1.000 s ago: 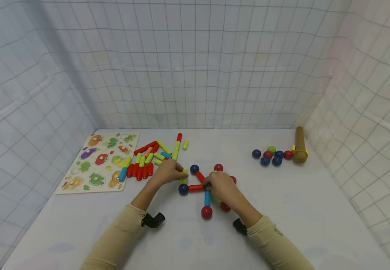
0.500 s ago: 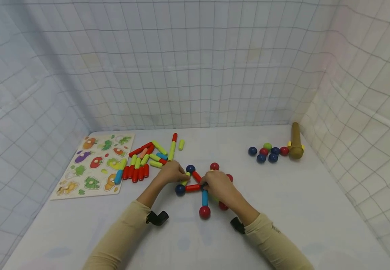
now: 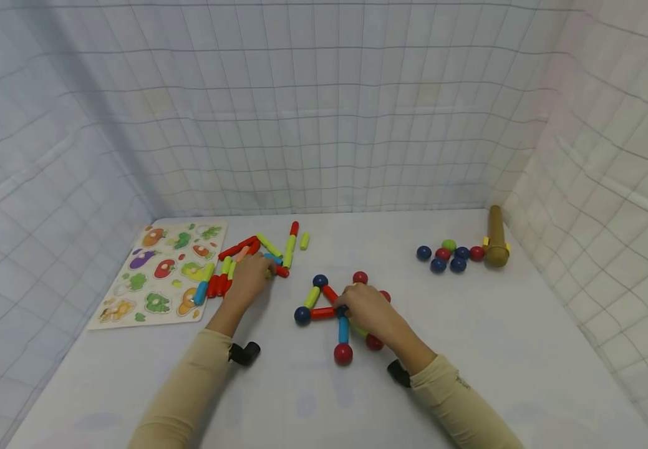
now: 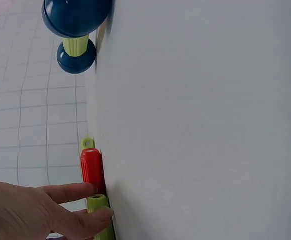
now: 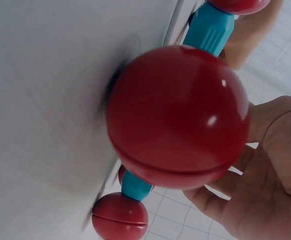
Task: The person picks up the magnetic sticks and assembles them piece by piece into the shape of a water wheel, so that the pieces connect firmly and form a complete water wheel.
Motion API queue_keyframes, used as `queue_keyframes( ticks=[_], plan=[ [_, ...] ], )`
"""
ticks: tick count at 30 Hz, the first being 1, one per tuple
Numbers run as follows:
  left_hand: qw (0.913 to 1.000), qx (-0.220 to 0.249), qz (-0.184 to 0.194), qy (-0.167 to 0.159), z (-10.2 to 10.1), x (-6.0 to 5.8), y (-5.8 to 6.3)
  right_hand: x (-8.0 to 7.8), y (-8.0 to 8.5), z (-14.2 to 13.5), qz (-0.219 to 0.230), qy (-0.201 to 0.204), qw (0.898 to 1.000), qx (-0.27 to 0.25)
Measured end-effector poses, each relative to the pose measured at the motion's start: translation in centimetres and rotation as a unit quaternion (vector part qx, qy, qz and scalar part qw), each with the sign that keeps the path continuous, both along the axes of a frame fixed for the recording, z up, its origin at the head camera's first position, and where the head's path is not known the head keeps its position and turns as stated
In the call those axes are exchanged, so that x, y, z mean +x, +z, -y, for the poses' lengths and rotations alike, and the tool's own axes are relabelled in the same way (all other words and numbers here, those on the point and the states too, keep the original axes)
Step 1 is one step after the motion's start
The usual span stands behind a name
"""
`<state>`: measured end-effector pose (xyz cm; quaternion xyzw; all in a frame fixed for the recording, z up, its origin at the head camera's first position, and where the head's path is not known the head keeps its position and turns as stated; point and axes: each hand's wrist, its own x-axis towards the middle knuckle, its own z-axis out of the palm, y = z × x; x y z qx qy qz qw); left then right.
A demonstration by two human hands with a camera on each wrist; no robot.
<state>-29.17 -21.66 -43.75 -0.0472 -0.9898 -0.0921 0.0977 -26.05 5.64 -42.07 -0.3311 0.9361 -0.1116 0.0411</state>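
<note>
The ball-and-stick model (image 3: 343,330) at centre seems partly built, its triangle (image 3: 324,313) closed, the right hand (image 3: 370,308) over it, hold indiscernible, while the left hand (image 3: 250,278), fingers parted, touches unattached sticks (image 4: 92,167) at ten o'clock, loose balls (image 3: 443,254) lying at two.

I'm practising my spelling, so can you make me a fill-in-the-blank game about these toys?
Left of the right hand, a green stick joins two ____ balls.
The blue stick below that hand ends in a ____ ball.
The person's ____ hand is at the stick pile.
Among the loose balls, only one is ____.

Missing words: blue, red, left, green.
</note>
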Motion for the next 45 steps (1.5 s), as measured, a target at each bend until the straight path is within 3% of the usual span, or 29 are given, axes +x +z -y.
queue_keyframes(
  ticks=[3, 8, 11, 15, 19, 22, 26, 31, 37, 39, 42, 45],
  plan=[
    [0.9996, -0.021, -0.018, 0.0, 0.4, -0.5, -0.1, -0.1, -0.1, -0.2, -0.022, 0.002, 1.0, 0.011],
    [0.9983, -0.043, 0.008, 0.038, 0.8, -1.0, 0.1, -0.1, 0.1, -0.3, -0.059, 0.008, 0.998, 0.016],
    [0.9981, -0.039, 0.021, 0.042, 0.9, -0.9, 0.2, 0.0, 0.1, -0.3, -0.065, 0.005, 0.998, 0.022],
    [0.9975, 0.034, 0.046, 0.041, 0.5, 0.0, 0.6, 0.0, 0.1, -0.1, -0.072, -0.002, 0.997, 0.034],
    [0.9838, 0.149, 0.088, 0.047, -0.6, 1.4, 1.5, 0.1, 0.0, 0.0, -0.089, -0.004, 0.995, 0.036],
    [0.9772, 0.182, 0.101, 0.043, -1.4, 2.2, 2.2, 0.1, -0.1, 0.0, -0.103, -0.01, 0.994, 0.036],
    [0.9831, 0.152, 0.087, 0.054, -1.7, 2.5, 2.4, 0.0, -0.2, 0.0, -0.11, -0.019, 0.993, 0.036],
    [0.9884, 0.107, 0.065, 0.085, -1.3, 2.3, 1.5, 0.0, -0.4, 0.1, -0.106, -0.01, 0.994, 0.037],
    [0.983, 0.142, 0.061, 0.099, -0.6, 1.7, 0.6, 0.1, -0.3, 0.2, -0.104, -0.011, 0.994, 0.038],
    [0.9776, 0.176, 0.066, 0.094, -0.9, 2.0, 0.6, 0.1, -0.3, 0.2, -0.102, -0.012, 0.994, 0.035],
    [0.9608, 0.244, 0.114, 0.067, -1.8, 3.1, 1.1, 0.0, -0.4, 0.2, -0.1, -0.014, 0.994, 0.03],
    [0.9263, 0.305, 0.219, 0.035, -3.1, 4.3, 1.8, -0.1, -0.6, 0.2, -0.105, -0.017, 0.994, 0.029]
  ],
)
